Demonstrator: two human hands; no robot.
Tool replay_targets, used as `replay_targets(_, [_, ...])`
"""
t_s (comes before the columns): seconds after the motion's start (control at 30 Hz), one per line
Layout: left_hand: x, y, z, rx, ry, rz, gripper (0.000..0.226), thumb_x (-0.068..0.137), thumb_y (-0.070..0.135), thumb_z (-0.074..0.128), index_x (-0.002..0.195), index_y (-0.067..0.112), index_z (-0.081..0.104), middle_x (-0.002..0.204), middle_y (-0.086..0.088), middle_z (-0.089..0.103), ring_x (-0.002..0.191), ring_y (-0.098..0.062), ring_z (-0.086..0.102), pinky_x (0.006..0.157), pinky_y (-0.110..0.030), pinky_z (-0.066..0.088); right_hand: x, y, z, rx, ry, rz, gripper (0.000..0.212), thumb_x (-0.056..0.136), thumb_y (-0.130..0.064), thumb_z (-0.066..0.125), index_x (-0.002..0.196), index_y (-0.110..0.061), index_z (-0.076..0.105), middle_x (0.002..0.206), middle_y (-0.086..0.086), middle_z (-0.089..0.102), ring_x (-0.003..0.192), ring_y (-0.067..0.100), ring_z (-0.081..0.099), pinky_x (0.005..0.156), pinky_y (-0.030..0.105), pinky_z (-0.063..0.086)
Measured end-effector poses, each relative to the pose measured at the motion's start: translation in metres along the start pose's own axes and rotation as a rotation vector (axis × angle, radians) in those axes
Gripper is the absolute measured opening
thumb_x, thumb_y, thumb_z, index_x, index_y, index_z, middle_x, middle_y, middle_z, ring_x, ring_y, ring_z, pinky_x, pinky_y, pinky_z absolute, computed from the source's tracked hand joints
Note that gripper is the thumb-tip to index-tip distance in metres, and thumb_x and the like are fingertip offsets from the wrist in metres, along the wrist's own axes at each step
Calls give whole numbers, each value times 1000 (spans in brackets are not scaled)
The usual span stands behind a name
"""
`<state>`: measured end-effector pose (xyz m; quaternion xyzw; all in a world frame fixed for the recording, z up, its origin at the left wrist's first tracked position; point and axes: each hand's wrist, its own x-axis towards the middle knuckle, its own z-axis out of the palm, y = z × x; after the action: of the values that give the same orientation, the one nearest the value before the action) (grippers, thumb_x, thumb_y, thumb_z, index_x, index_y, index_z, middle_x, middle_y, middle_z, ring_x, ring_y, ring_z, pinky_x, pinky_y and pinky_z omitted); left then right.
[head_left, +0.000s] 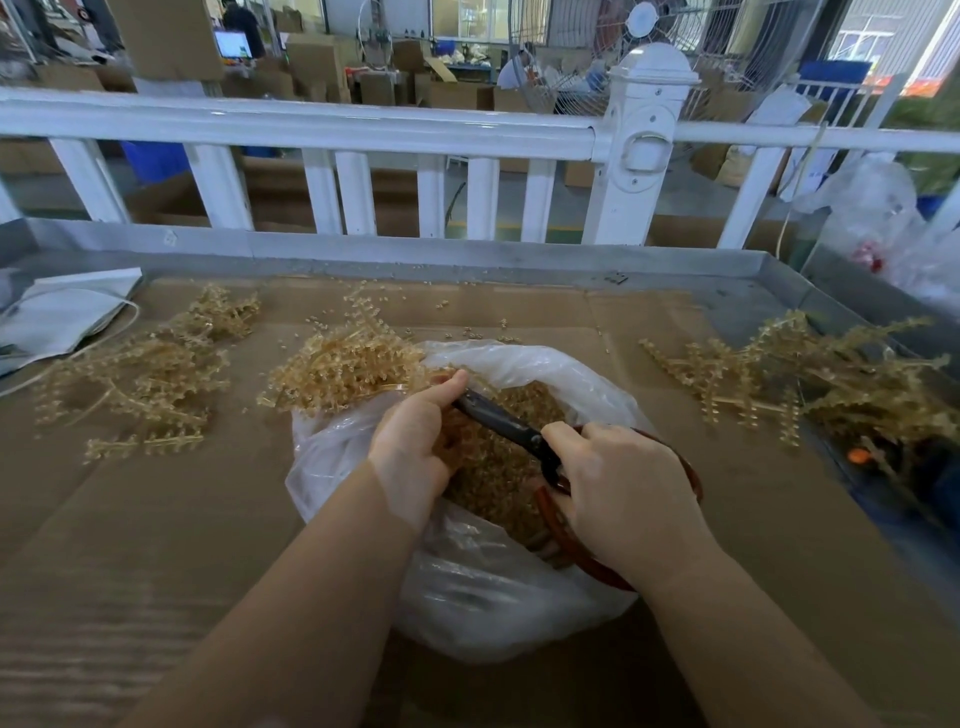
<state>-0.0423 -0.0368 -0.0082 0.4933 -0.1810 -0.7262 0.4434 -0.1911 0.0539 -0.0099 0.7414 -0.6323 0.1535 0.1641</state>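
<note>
A clear plastic bag (498, 587) lies open in the middle of the cardboard-covered table and is full of small amber plastic pieces (493, 478). My right hand (623, 493) grips the red-brown handles of black scissors (504, 421) over the bag. My left hand (415, 441) holds an amber plastic sprue (343, 374) at the bag's far left rim, its thumb beside the scissor blades. The blade tips are hidden behind the left hand.
Piles of amber sprues lie at the left (150, 374) and at the right (810, 379) of the table. A white paper bag (62, 312) sits far left. A white railing (363, 130) runs behind the metal tray edge (415, 249). Clear bags (878, 218) stand far right.
</note>
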Motion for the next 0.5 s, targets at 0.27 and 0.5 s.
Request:
replay_targets(0.27, [-5, 0, -2, -119, -33, 9, 10, 84, 17, 68, 91, 12, 73, 96, -11, 68, 86, -30, 65, 79, -43, 55, -4, 4, 7, 190, -66, 14, 28, 87, -52, 53, 102, -29, 58, 81, -9, 61, 69, 8, 47, 59, 20, 29])
replay_targets(0.5, [-4, -4, -4, -279, -149, 31, 21, 93, 19, 53, 86, 8, 70, 84, -9, 64, 76, -25, 60, 78, -36, 52, -1, 10, 0, 282, -127, 29, 29, 88, -55, 54, 105, -31, 57, 86, -12, 63, 77, 6, 56, 64, 19, 39])
